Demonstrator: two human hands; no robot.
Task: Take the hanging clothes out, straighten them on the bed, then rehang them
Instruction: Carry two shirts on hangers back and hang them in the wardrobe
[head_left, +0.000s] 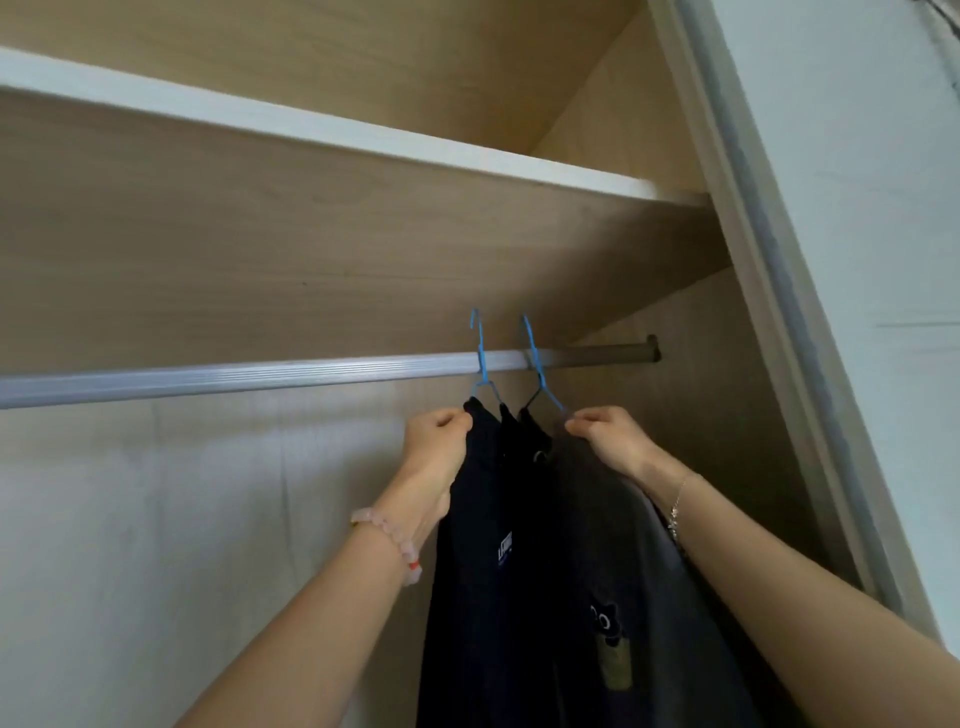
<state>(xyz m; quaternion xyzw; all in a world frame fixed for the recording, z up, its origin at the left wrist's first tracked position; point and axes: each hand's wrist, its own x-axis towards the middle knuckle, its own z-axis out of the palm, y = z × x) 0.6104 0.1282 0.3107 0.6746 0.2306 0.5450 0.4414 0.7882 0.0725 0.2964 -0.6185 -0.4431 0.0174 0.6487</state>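
The rail (260, 375) runs left to right across the wardrobe, and both hangers (482, 358) hook over its right end directly above the hands, left hand (439, 447) pinching the black garment (493, 545), right hand (605, 436) pinching the grey one (623, 545).

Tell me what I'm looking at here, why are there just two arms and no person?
The camera sits on the person's head, so you see what they see: only their arms reaching up into a wardrobe. A silver rail runs across under a wooden shelf. Two blue hangers hook over the rail, side by side. One carries a black top, the other a grey top with a little cartoon cat on it. The left hand, with a pink bead bracelet, pinches the shoulder of the black top. The right hand, with a thin silver chain, pinches the grey one near its hanger. Both garments hang on the rail.
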